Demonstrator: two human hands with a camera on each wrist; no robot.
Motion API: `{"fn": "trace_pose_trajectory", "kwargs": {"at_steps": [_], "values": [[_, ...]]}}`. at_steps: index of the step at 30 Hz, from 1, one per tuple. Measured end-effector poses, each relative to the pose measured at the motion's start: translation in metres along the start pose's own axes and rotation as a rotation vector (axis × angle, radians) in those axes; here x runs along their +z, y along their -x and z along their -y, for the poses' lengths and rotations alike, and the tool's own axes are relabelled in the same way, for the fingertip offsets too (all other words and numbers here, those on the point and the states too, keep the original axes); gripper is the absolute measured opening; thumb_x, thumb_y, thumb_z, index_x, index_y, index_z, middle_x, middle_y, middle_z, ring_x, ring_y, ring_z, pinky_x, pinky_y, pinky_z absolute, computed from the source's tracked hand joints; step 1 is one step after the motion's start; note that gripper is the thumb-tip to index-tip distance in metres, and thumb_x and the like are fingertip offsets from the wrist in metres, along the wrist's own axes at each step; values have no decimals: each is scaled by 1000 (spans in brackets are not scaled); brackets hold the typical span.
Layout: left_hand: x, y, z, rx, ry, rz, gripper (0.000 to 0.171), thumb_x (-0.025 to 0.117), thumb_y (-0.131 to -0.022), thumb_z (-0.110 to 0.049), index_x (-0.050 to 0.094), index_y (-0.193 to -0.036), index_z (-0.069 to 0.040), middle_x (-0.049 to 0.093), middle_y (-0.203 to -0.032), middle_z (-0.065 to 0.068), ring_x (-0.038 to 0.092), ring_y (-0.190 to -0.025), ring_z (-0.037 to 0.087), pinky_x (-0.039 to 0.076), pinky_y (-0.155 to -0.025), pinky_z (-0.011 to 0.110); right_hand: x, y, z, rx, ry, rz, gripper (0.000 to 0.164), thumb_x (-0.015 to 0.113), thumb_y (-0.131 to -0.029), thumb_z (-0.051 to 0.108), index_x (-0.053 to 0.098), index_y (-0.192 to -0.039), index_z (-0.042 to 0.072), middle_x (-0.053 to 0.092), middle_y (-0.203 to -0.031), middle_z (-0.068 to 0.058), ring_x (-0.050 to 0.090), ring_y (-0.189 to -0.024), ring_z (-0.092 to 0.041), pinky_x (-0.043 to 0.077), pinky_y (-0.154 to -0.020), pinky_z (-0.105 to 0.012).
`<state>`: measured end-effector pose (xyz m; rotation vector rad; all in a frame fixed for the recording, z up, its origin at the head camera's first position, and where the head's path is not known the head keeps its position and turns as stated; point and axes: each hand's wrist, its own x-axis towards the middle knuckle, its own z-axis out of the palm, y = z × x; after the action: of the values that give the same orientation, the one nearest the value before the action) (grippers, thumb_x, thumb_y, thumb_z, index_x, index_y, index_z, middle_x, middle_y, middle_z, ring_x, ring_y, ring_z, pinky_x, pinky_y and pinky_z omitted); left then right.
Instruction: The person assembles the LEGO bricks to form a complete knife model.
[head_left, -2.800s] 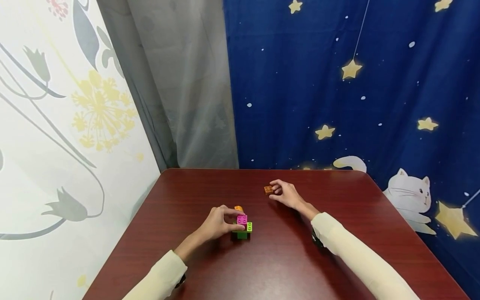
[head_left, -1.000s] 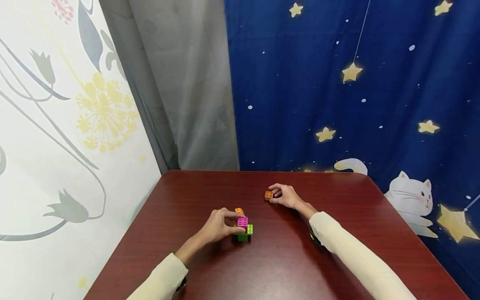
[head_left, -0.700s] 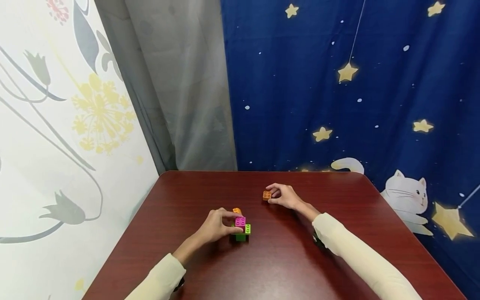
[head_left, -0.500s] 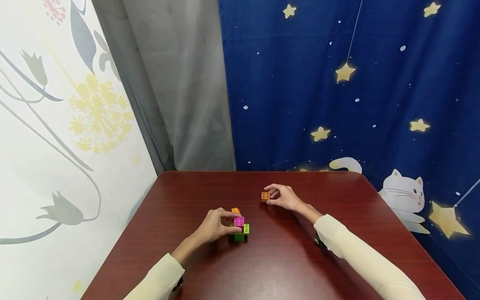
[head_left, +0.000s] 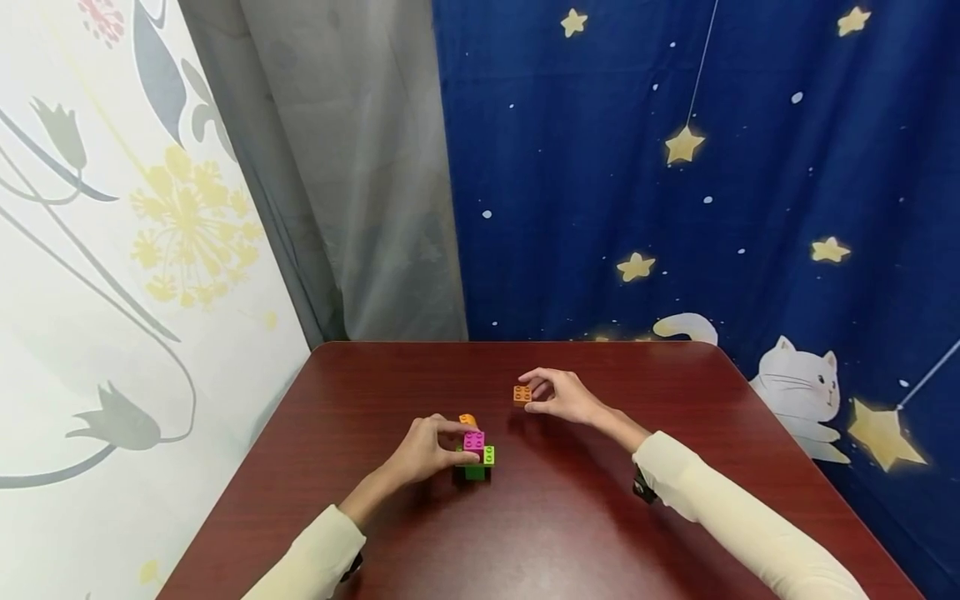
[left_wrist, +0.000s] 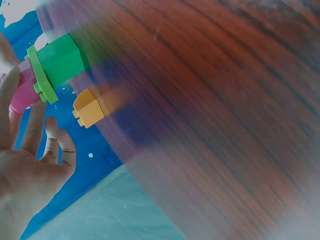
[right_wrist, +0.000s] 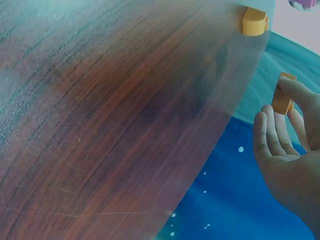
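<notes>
My left hand [head_left: 423, 454] pinches a pink toy building brick [head_left: 474, 440] between thumb and fingers. That brick tops a small stack, with a lime-green plate [left_wrist: 43, 75] under it and a green brick [left_wrist: 62, 60] at the bottom on the table. Behind the stack, a yellow-orange brick with a rounded side [left_wrist: 89, 109] sits apart from it on the tabletop. Farther back and to the right, my right hand [head_left: 566, 396] pinches an orange four-stud brick [head_left: 522, 394] by its sides. In the right wrist view, this orange brick [right_wrist: 283, 95] is raised above the table, studs facing up in the head view.
The dark red-brown wooden table [head_left: 585, 517] has rounded far corners. A grey curtain [head_left: 375, 167] and a blue star-patterned curtain [head_left: 562, 183] hang behind its far edge. A white flower-patterned panel [head_left: 150, 275] stands along the left.
My right hand has lifted the orange brick and brought it slightly left and nearer the stack. The left hand keeps its pinch on the pink brick. The head view has shifted slightly.
</notes>
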<state>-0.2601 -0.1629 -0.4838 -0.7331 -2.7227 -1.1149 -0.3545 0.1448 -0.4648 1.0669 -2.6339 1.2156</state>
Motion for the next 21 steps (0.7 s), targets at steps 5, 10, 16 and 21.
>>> {"fn": "trace_pose_trajectory", "kwargs": {"at_steps": [5,10,16,21], "values": [[-1,0,0,9,-20,-10,44,92,-78,-42,81,-113,-19,72,-94,-4,62,-85,18,51,-68,24,-1,1,11,-26,14,21,47,87,-85,11,69,-128,2,73,-103,-10,72,-93,-29,60,-79,-41],[-1,0,0,3,-6,-5,44,92,-79,-42,81,-114,-18,74,-97,2,63,-87,19,52,-69,24,1,4,20,-22,26,37,45,87,-86,14,70,-127,7,73,-105,-8,72,-94,-28,60,-79,-38],[1,1,0,5,11,-3,44,92,-79,-41,81,-114,-18,73,-94,-3,64,-87,19,53,-70,24,4,9,30,-43,16,59,44,86,-88,18,70,-128,8,73,-105,-6,71,-93,-23,60,-80,-44],[1,2,-2,6,12,-6,44,92,-79,-40,81,-114,-17,73,-94,-4,64,-87,18,53,-70,24,5,11,41,-63,19,70,42,86,-88,20,71,-127,11,73,-105,-4,71,-93,-21,60,-79,-38]]}}
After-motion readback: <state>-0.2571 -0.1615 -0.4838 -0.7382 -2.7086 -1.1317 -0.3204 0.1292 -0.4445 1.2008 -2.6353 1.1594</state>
